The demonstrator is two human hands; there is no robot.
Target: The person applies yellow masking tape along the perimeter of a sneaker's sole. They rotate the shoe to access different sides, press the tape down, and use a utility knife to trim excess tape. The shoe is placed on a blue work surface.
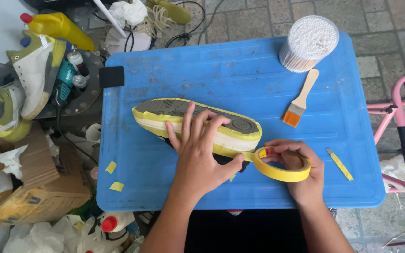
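A sneaker (pixel 198 124) lies on its side near the middle of the blue plastic table (pixel 240 75), sole turned up and toward the far edge, its midsole partly wrapped in yellow masking tape. The left hand (pixel 198 150) lies flat across it, fingers spread over the sidewall, thumb hooked low near the dark upper, pressing the strip down. The right hand (pixel 301 171) holds the roll of yellow masking tape (pixel 282 165) toward the near edge, fingers curled through the core and thumb on the rim, with a short run of tape stretched to the shoe.

The shoe looks light and fairly stiff through the sole, softer at the upper; the firm midsole seems the place to hold it. The tape looks thin and likely to tear or crease if pulled crooked.

Toward the far right corner stands a clear tub of cotton swabs (pixel 308 43), with a small orange-bristled brush (pixel 300 99) just beside it. A yellow utility knife (pixel 339 164) lies near the right edge, and tape scraps (pixel 113 176) sit by the near left corner. Off the left edge, another sneaker (pixel 33 77) rests among bottles.
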